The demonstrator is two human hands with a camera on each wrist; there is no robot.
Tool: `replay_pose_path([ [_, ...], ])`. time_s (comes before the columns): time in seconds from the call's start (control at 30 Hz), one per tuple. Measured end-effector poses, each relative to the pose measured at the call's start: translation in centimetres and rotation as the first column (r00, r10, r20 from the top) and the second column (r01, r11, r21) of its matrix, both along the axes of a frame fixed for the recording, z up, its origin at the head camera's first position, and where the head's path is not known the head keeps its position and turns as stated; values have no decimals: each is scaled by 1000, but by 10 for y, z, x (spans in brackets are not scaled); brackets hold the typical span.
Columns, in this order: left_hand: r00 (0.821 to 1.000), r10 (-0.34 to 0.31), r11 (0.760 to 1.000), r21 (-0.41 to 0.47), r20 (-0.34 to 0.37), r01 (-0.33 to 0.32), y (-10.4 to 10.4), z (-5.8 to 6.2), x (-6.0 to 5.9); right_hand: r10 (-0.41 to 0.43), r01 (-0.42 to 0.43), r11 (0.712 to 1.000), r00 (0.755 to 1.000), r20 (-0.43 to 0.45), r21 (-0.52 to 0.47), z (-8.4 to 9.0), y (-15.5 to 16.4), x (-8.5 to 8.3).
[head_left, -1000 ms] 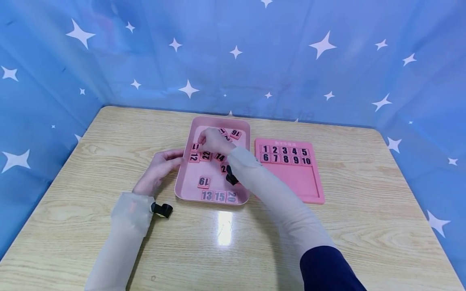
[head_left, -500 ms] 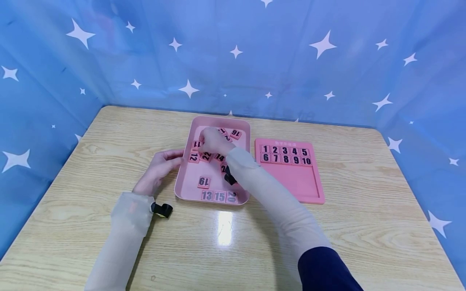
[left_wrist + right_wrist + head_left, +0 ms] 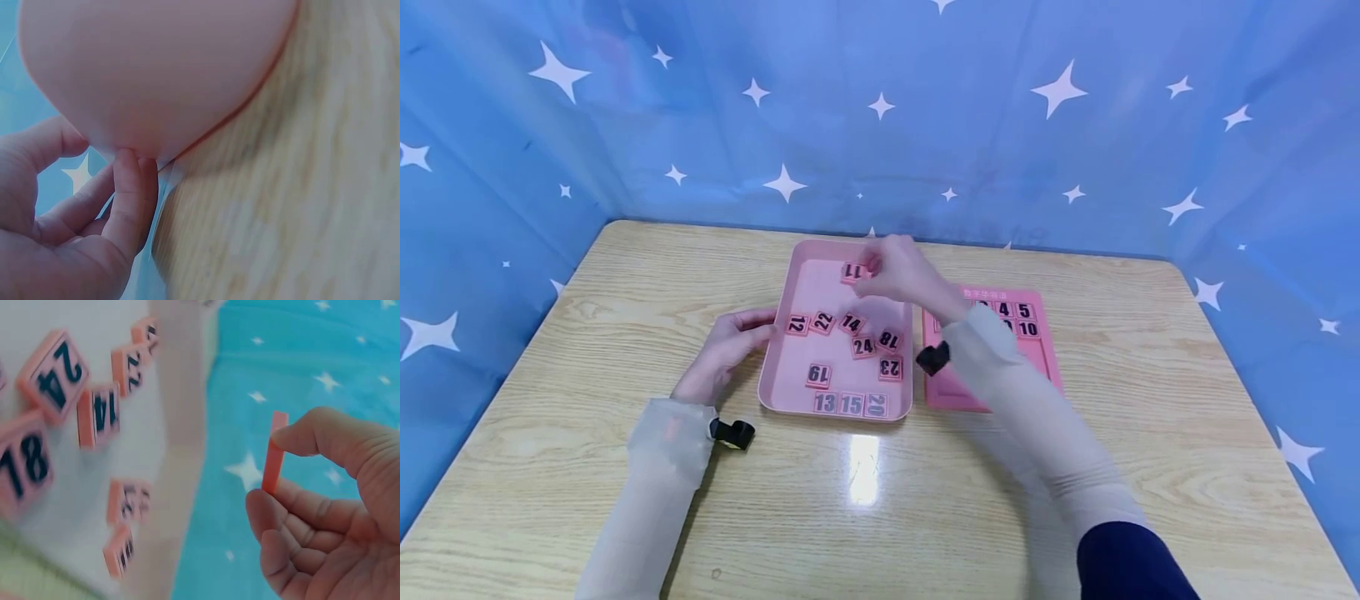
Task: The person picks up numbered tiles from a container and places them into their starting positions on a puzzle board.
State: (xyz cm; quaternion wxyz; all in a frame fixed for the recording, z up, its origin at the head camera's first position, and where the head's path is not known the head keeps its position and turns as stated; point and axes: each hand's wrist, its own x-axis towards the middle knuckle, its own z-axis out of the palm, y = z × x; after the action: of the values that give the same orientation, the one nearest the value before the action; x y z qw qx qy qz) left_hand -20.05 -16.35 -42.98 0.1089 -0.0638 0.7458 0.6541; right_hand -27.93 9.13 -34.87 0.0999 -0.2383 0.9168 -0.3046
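Tile 11 (image 3: 852, 273), held over the far end of the tray (image 3: 785, 367), appears light, stiff and slick, best taken by its edges; the right hand (image 3: 907, 273) pinches it; the left hand (image 3: 724, 346), fingers relaxed, touches the tray.

I can read the black 11 on a thin pink tile (image 3: 853, 273), pinched in the right hand (image 3: 901, 267) and raised at the far end of the pink tray (image 3: 827, 292). The tray lies flat, shallow and round-cornered, loose numbered tiles (image 3: 863, 347) inside it, some at odd angles.
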Motion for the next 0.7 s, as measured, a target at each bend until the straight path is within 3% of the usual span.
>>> replay_pose_path([
  [0.13,1000,-4,1000,-4,-5,4,-1,0,0,-59,59,998,997,54,-4,13,34,20],
  [0.27,1000,-10,1000,-7,2,10,-1,1,1,-123,121,992,988,92,33,2,70,35],
  [0.43,1000,-4,1000,-14,13,4,-1,2,2,-105,102,993,993,52,64,-18,105,50],
  [0.7,1000,-5,1000,-4,6,5,0,0,0,-116,104,986,989,88,130,-38,129,65],
])
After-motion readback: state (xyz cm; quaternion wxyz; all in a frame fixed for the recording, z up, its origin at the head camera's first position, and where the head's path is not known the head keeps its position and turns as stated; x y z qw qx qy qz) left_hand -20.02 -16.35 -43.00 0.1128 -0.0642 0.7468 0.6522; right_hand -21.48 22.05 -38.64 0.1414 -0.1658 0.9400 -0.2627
